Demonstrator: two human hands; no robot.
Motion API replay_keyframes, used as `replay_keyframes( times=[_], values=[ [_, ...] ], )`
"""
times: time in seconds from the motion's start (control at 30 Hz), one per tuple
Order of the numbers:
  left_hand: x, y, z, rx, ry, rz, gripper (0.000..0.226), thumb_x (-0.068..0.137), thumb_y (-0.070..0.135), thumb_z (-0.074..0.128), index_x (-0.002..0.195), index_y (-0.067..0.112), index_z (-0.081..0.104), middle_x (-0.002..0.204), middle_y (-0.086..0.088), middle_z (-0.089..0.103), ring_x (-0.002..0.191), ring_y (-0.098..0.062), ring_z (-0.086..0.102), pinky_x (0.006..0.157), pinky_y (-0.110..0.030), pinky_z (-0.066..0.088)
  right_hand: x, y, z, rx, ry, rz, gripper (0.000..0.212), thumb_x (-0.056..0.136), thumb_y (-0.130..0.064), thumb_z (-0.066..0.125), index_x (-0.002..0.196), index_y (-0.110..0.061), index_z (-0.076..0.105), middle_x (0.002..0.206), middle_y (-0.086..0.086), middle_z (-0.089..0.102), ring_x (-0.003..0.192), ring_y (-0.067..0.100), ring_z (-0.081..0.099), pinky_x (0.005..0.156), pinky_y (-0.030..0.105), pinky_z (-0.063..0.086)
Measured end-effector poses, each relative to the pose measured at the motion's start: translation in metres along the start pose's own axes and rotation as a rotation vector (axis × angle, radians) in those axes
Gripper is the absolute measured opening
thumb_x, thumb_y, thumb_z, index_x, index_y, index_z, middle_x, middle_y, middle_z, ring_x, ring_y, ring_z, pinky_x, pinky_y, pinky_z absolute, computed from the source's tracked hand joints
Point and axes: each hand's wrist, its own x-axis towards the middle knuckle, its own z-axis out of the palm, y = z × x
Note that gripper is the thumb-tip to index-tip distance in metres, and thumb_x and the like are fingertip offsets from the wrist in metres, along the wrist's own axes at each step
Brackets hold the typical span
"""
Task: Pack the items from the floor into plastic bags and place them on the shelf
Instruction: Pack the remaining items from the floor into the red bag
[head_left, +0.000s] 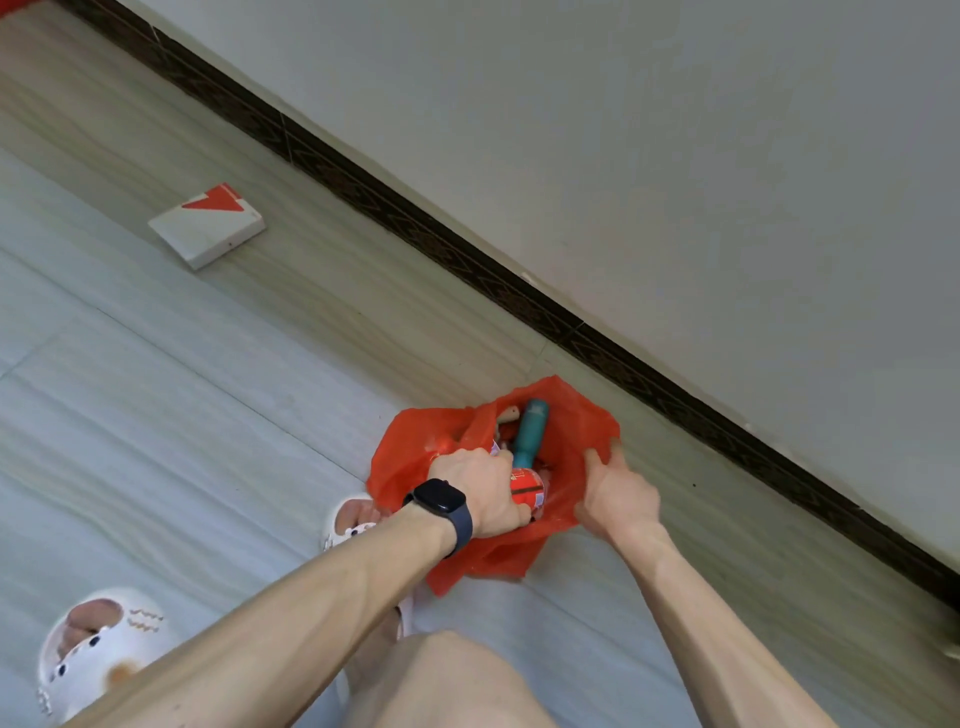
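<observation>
Partly hidden inside the red bag (589, 434), the left grip (478, 486) clasps a red can (525, 487); the right grip (618, 493) pinches its rim.

On your pale tiled floor (182, 389) lie a red plastic bag (400, 457) near the skirting (415, 224), a white box (208, 234) well apart, and your white slippers (98, 644).

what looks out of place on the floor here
Only the white box stands out: it lies alone on the floor, skewed, far from the red bag that the right hand holds open while the left hand grips a red can in it. Nothing looks spilled.
</observation>
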Motion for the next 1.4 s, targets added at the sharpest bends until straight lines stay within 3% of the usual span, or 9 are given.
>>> replay_keyframes(
  times=[0.27,0.4,0.5,0.63,0.8,0.93,1.07,1.23,1.4],
  values=[
    [0.030,0.018,0.044,-0.426,-0.137,-0.090,0.064,0.086,0.041,0.055,0.140,0.014,0.036,0.130,-0.015,0.051,0.116,-0.037,0.055,0.094,-0.038,0.047,-0.031,0.003,0.027,0.437,0.366,-0.067,0.054,0.078,-0.001,0.052,0.129,-0.020,0.056,0.126,0.010,0.058,0.104,0.034,0.056,0.090,0.038,0.046],
    [0.019,-0.015,0.060,0.125,-0.002,0.161,0.070,0.089,0.045,0.048,0.150,0.017,0.028,0.148,-0.014,0.039,0.141,-0.036,0.027,0.114,-0.053,0.020,-0.039,0.002,0.022,0.333,0.342,-0.057,0.063,0.079,-0.002,0.045,0.138,-0.025,0.047,0.129,0.004,0.059,0.105,0.031,0.052,0.087,0.038,0.045],
    [0.007,-0.038,0.050,0.473,-0.022,0.135,0.062,0.094,0.041,0.044,0.150,0.018,0.031,0.151,-0.013,0.035,0.143,-0.038,0.018,0.114,-0.064,0.001,-0.038,0.004,0.017,0.152,0.256,-0.063,0.063,0.080,-0.010,0.044,0.140,-0.031,0.044,0.132,0.000,0.057,0.110,0.031,0.049,0.086,0.039,0.048],
    [0.001,-0.065,0.030,0.748,-0.038,0.068,0.039,0.100,0.020,0.035,0.135,0.015,0.052,0.132,-0.006,0.055,0.129,-0.028,0.037,0.118,-0.053,0.009,-0.031,0.007,0.020,0.143,0.120,-0.032,0.050,0.079,-0.014,0.045,0.124,-0.034,0.054,0.113,0.004,0.069,0.112,0.032,0.049,0.085,0.038,0.049],
    [-0.012,-0.075,0.013,0.854,0.031,0.074,0.044,0.103,0.036,0.030,0.132,0.015,0.054,0.131,-0.009,0.056,0.127,-0.029,0.038,0.116,-0.050,0.011,-0.036,0.003,0.018,0.695,0.149,-0.010,0.034,0.081,-0.012,0.045,0.094,-0.038,0.063,0.106,-0.006,0.073,0.107,0.026,0.062,0.089,0.031,0.047],
    [-0.026,-0.067,-0.001,0.959,0.021,0.107,0.044,0.105,0.035,0.029,0.139,0.018,0.051,0.138,-0.009,0.050,0.131,-0.030,0.034,0.116,-0.049,0.012,-0.048,-0.005,0.025,0.414,-0.069,-0.037,0.040,0.081,-0.040,0.047,0.116,-0.029,0.062,0.132,0.007,0.060,0.121,0.031,0.056,0.096,0.037,0.046],
    [-0.039,-0.063,-0.007,0.566,0.107,0.025,0.036,0.099,0.031,0.036,0.113,0.021,0.069,0.116,-0.001,0.062,0.118,-0.025,0.046,0.109,-0.047,0.020,-0.061,-0.007,0.048,0.217,-0.078,0.069,0.072,0.088,-0.056,0.055,0.146,-0.023,0.026,0.135,0.014,0.054,0.122,0.035,0.056,0.095,0.043,0.045],
    [-0.048,-0.066,-0.048,-0.679,0.296,-0.233,0.025,0.094,0.031,0.046,0.073,0.017,0.048,0.077,-0.006,0.059,0.083,-0.031,0.056,0.070,-0.036,0.038,-0.074,-0.016,0.012,0.768,0.216,0.010,0.040,0.093,-0.014,0.053,0.133,-0.015,0.051,0.118,0.013,0.069,0.116,0.032,0.060,0.095,0.035,0.045],
    [-0.064,-0.053,-0.133,-1.121,0.494,-0.194,0.024,0.078,0.029,0.049,0.057,0.018,0.044,0.056,0.005,0.043,0.060,-0.019,0.036,0.060,-0.033,0.030,-0.083,-0.050,-0.079,1.104,0.450,-0.118,0.035,0.091,-0.009,0.052,0.122,-0.023,0.061,0.105,-0.008,0.069,0.105,0.011,0.061,0.098,0.027,0.045]
  ],
)
